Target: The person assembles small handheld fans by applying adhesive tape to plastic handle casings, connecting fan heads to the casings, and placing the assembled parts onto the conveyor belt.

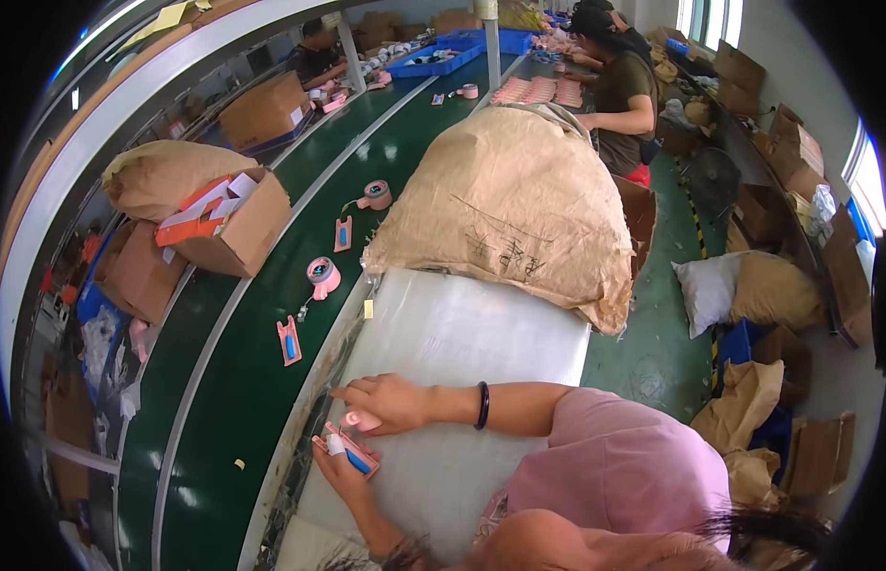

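My left hand (pixel 340 473) comes up from the lower edge and holds a small pink card pack (pixel 348 451) with a blue and white piece on it, at the near left edge of the white table top (pixel 462 333). Reaching in from the right with a dark bracelet on its wrist, my right hand (pixel 390 402) has its fingertips pinched on the top of the same pack. Both hands sit right beside the green conveyor belt (pixel 233 400).
Two pink card packs (pixel 288 340) (pixel 343 233) and two round pink reels (pixel 322 276) (pixel 374 195) lie on the belt. A big brown sack (pixel 509 200) fills the table's far end. Open cardboard boxes (pixel 228 224) stand left. A person (pixel 619 86) works further along; sacks lie on the floor at right.
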`<state>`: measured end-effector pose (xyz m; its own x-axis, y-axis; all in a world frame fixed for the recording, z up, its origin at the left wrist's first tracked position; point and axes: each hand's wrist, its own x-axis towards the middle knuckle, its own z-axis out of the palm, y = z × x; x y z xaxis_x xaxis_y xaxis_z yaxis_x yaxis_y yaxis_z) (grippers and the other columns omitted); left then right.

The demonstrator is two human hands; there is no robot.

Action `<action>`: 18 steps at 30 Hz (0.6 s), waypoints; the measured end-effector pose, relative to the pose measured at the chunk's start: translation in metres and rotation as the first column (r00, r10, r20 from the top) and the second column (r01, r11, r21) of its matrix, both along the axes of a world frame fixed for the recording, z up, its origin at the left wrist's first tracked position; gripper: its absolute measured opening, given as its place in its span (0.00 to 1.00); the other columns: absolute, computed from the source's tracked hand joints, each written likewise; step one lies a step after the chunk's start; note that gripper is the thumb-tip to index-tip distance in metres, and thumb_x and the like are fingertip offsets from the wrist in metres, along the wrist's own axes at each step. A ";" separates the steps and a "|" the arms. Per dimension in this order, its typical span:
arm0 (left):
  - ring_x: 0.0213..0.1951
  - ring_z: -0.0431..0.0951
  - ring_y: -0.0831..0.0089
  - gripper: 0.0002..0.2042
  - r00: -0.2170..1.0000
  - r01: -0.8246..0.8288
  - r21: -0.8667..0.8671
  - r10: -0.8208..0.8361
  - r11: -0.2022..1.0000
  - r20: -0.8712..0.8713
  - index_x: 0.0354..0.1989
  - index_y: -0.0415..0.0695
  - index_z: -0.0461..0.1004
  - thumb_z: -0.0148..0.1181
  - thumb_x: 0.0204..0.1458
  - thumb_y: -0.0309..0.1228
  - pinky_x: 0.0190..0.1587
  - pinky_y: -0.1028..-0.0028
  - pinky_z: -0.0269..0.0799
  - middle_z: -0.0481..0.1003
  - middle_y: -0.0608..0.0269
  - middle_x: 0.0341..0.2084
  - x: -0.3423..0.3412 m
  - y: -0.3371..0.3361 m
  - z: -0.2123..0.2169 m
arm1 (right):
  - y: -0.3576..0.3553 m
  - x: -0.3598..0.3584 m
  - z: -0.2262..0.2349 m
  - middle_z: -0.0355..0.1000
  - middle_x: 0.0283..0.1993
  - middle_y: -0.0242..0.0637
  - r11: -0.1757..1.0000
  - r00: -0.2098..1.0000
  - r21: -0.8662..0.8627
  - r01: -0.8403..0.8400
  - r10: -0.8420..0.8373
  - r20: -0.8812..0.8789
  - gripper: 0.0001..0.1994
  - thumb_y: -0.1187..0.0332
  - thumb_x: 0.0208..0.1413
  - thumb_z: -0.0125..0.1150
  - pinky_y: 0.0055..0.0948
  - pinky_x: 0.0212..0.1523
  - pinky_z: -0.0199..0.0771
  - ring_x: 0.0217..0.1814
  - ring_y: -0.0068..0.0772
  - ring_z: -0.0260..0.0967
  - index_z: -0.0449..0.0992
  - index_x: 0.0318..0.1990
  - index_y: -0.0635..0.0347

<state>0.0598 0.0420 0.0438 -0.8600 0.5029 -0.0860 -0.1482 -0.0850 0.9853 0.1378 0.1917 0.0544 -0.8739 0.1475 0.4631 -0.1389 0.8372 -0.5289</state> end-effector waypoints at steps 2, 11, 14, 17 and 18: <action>0.23 0.72 0.76 0.13 0.997 -0.025 -0.008 0.025 1.000 0.075 0.42 0.43 0.65 0.50 0.58 0.39 0.20 0.73 0.73 0.70 0.63 0.27 0.000 -0.001 -0.003 | 0.001 0.000 -0.001 0.67 0.45 0.48 0.999 0.999 -0.017 0.047 -0.047 0.001 0.34 0.62 0.42 0.64 0.41 0.46 0.69 0.47 0.50 0.68 0.58 0.57 0.65; 0.24 0.74 0.76 0.10 0.998 -0.038 0.010 0.038 0.999 0.048 0.38 0.43 0.65 0.53 0.56 0.37 0.22 0.75 0.72 0.71 0.64 0.26 -0.005 -0.003 -0.001 | 0.003 -0.001 -0.006 0.67 0.45 0.45 0.998 0.998 0.052 0.025 -0.022 -0.057 0.32 0.60 0.44 0.64 0.40 0.48 0.68 0.47 0.47 0.68 0.60 0.56 0.63; 0.25 0.74 0.76 0.10 0.999 -0.019 0.001 0.019 1.000 -0.049 0.38 0.43 0.66 0.54 0.56 0.36 0.23 0.75 0.73 0.71 0.63 0.27 -0.006 -0.005 -0.004 | 0.004 -0.001 -0.008 0.67 0.46 0.46 0.998 0.997 0.064 0.021 -0.016 -0.073 0.33 0.60 0.43 0.65 0.40 0.48 0.68 0.47 0.48 0.68 0.60 0.56 0.63; 0.26 0.75 0.76 0.09 0.999 -0.018 -0.020 0.017 1.000 -0.031 0.38 0.43 0.67 0.54 0.56 0.34 0.24 0.75 0.74 0.72 0.63 0.28 -0.006 -0.006 0.002 | 0.003 -0.001 -0.003 0.67 0.46 0.46 0.998 0.998 0.061 0.019 -0.015 -0.060 0.34 0.59 0.43 0.65 0.40 0.48 0.68 0.47 0.48 0.68 0.59 0.57 0.63; 0.26 0.75 0.76 0.09 0.999 -0.019 -0.023 0.018 1.000 -0.029 0.38 0.43 0.67 0.54 0.56 0.34 0.24 0.75 0.74 0.72 0.63 0.28 -0.006 -0.006 0.001 | 0.003 -0.001 -0.002 0.67 0.46 0.46 0.998 0.998 0.058 0.018 -0.014 -0.057 0.34 0.59 0.43 0.65 0.40 0.48 0.68 0.47 0.48 0.68 0.59 0.57 0.63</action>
<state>0.0535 0.0364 0.0447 -0.8716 0.4848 -0.0728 -0.1184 -0.0641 0.9909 0.1373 0.1943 0.0522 -0.8438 0.1323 0.5201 -0.1537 0.8689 -0.4705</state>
